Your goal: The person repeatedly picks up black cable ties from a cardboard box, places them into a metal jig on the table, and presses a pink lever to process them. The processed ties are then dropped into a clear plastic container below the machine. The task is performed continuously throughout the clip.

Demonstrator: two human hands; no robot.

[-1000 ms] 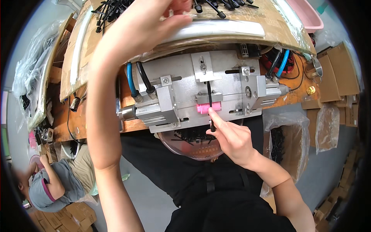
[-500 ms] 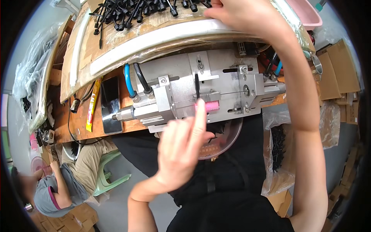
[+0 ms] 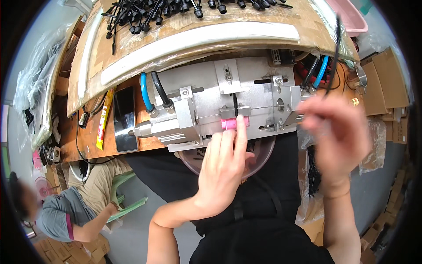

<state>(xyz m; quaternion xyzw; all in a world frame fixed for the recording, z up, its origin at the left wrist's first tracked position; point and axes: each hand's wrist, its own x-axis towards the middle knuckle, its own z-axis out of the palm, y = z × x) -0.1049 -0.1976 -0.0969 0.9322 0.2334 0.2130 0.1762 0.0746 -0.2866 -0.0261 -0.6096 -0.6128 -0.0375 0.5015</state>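
Observation:
On the metal fixture (image 3: 259,94) a black rod (image 3: 235,103) lies across the middle, over a small pink block (image 3: 228,123). My left hand (image 3: 222,169) is open, its index finger stretched out with the tip touching the rod's near end at the pink block. The other fingers lie extended beside it. To the right of the fixture, my right hand (image 3: 340,141) is smeared by motion. Its fingers are closed on a long thin black rod (image 3: 336,57) that points up and away.
Many black rods with knobbed ends (image 3: 158,11) are heaped on the cardboard-covered shelf (image 3: 176,57). A phone (image 3: 125,119) and a yellow packet (image 3: 104,119) lie left. Below the fixture is a clear bowl (image 3: 263,158). A person (image 3: 66,215) sits at lower left.
My right hand has come down from the heap to the fixture's right side, bringing a black rod. The left hand has shifted slightly right; the rod in the fixture sits nearer me.

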